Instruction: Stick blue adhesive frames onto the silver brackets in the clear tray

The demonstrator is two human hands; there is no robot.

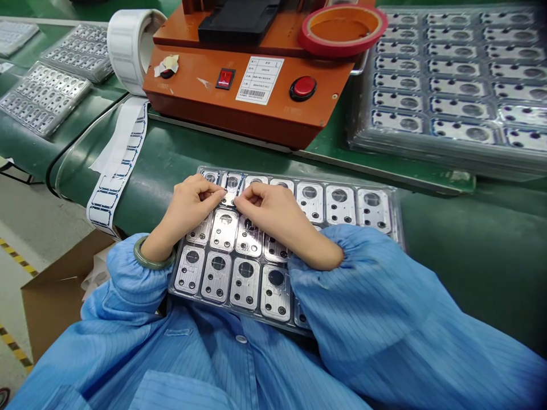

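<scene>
A clear plastic tray (397, 219) lies before me with rows of silver metal plates (245, 285), each with one large round hole and smaller ones. My left hand (188, 202) is closed in a pinch at the left edge of a plate in the back row. On that plate's right edge, my right hand (273, 213) pinches too. Between my fingertips a thin blue adhesive frame (241, 181) lies along the plate's edges. Its lower part is hidden by my fingers. The back-left plate (210, 176) also has a blue outline.
An orange machine (205, 108) with red buttons stands behind the tray, a roll of red tape (305, 34) on top. Left of it, a label roll (128, 54) trails a strip of blue frames (106, 193). Stacked plate trays (427, 142) stand right; more trays (47, 97) lie left.
</scene>
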